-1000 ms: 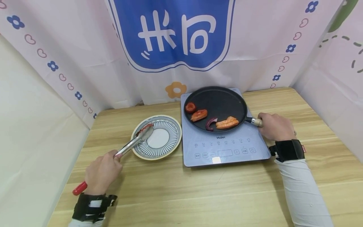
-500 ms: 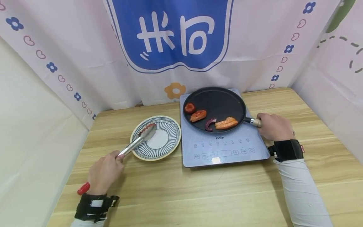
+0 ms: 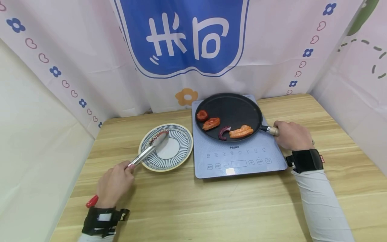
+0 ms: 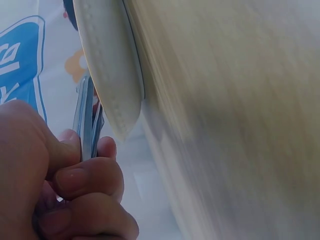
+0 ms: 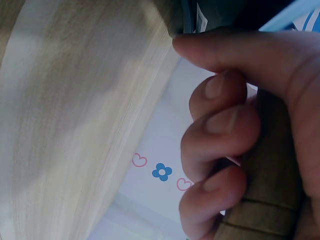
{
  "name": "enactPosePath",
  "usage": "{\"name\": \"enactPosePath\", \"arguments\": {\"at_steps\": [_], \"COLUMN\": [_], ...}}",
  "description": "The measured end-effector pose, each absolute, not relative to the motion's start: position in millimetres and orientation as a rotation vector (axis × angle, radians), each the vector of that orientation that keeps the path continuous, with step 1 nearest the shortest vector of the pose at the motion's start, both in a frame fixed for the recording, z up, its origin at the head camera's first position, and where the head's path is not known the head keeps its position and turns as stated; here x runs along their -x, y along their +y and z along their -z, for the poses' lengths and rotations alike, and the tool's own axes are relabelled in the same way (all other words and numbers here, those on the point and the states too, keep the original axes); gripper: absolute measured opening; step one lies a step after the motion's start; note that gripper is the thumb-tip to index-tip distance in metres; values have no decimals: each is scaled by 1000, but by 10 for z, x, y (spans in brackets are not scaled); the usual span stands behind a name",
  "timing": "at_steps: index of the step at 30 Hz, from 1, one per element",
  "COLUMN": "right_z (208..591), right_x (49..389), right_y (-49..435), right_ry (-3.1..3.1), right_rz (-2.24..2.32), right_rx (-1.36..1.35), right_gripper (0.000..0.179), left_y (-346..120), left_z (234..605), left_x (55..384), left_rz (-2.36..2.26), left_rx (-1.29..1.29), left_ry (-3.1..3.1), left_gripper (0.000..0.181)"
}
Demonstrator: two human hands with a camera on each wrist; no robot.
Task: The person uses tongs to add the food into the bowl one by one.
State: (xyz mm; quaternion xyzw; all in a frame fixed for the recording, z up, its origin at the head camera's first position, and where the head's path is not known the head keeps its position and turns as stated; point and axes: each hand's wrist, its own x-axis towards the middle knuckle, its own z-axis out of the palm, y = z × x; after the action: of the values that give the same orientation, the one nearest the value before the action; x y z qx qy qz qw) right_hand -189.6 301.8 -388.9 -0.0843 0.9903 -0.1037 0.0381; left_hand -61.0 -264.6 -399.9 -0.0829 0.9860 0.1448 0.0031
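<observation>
My left hand point(image 3: 115, 183) grips metal tongs point(image 3: 144, 155) whose red end sticks out behind the palm. The tongs' head is over the left part of a blue-patterned plate point(image 3: 170, 150), at a dark red piece of food point(image 3: 156, 136) partly hidden by the metal. In the left wrist view the fingers curl round the tongs point(image 4: 86, 117) beside the plate's underside point(image 4: 112, 70). My right hand point(image 3: 293, 135) holds the wooden handle point(image 5: 272, 165) of a black frying pan point(image 3: 234, 109). In the pan lie a round red piece point(image 3: 202, 115), an orange-red piece point(image 3: 211, 123), a purple octopus tentacle point(image 3: 224, 133) and a salmon piece point(image 3: 241, 131).
The pan rests on a pale induction cooktop point(image 3: 217, 158), right of the plate. Both stand on a wooden table point(image 3: 193, 205). A printed curtain point(image 3: 121, 84) hangs along the table's back edge, with a pale wall point(image 3: 36, 151) at the left.
The left hand and tongs have shifted slightly right, and the tongs' head has moved further over the plate. The right hand and the pan have stayed in place.
</observation>
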Motion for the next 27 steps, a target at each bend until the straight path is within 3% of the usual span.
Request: {"name": "enactPosePath", "arguments": {"at_steps": [27], "right_z": [3885], "right_x": [1887], "right_y": [3016], "right_ry": [3034], "right_rz": [312], "right_rx": [251], "right_gripper": [22], "left_y": [-2422], "left_z": [3878], "left_x": [633], "left_rz": [-530], "left_rx": [240], "left_ry": [3115], "left_gripper": [27]}}
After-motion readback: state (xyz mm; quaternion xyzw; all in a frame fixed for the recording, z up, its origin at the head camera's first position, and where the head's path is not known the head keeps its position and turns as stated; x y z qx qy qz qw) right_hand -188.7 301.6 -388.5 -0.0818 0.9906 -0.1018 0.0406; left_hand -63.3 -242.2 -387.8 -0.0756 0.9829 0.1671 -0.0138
